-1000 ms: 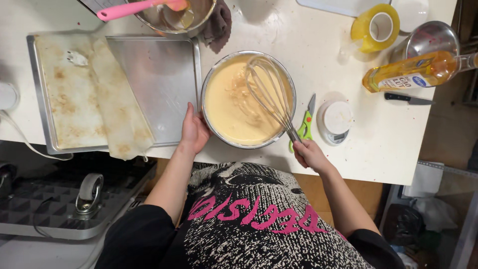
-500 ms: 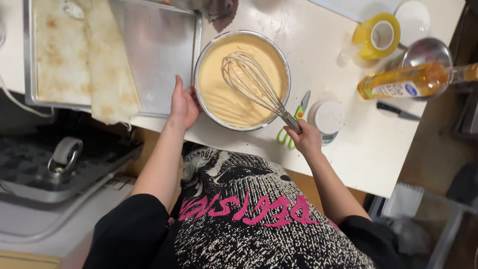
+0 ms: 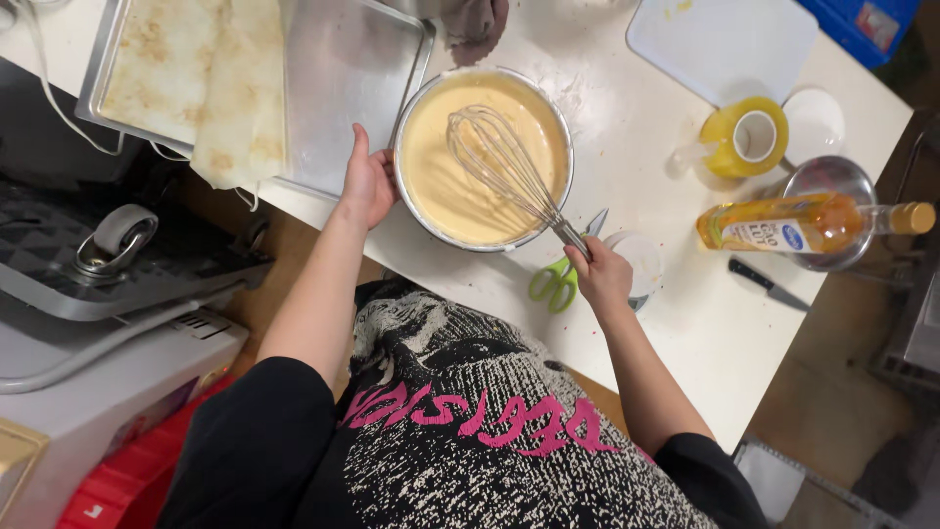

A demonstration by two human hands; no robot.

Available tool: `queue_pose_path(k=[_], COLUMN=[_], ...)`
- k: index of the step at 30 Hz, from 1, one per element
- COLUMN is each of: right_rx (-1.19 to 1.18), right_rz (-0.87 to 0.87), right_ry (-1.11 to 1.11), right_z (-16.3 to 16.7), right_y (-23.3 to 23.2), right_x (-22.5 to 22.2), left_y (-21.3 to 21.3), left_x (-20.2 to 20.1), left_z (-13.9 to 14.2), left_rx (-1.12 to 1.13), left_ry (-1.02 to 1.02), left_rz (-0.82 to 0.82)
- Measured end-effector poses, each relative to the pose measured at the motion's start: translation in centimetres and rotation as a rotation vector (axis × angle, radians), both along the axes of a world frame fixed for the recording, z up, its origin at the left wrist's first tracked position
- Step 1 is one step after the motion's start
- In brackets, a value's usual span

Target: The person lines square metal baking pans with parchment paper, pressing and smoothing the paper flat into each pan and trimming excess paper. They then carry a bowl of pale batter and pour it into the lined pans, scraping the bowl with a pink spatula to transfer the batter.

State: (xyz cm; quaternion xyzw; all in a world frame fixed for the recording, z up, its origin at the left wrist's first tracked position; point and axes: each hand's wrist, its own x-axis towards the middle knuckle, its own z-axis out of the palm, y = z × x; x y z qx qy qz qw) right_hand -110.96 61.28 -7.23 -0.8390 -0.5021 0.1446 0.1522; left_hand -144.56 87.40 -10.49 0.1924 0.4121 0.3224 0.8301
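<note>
While the left hand (image 3: 367, 186) steadies the bowl (image 3: 483, 157) (yellow batter), the right hand (image 3: 599, 275) grips the whisk (image 3: 504, 167).

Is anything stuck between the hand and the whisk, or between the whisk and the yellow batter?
Nothing visible is in the way. The right hand is wrapped straight around the handle of the whisk, and its wire end sits in the batter. The left hand rests bare against the side of the bowl.
</note>
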Motion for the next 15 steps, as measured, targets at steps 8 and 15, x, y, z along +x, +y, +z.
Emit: queue_pose_path(k=[8,15], right_rx=[0.181,0.187], right_rz=[0.03,-0.027], right_ry=[0.01,0.085], right_z=[2.0,1.4], right_y=[0.3,0.0], right_x=[0.5,1.2], left_y=[0.4,0.9], left_x=[0.3,0.3], left_z=[0.9,0.0], left_rx=[-0.022,-0.04], left_ry=[0.116,0.104], left_rz=[0.009,0.019])
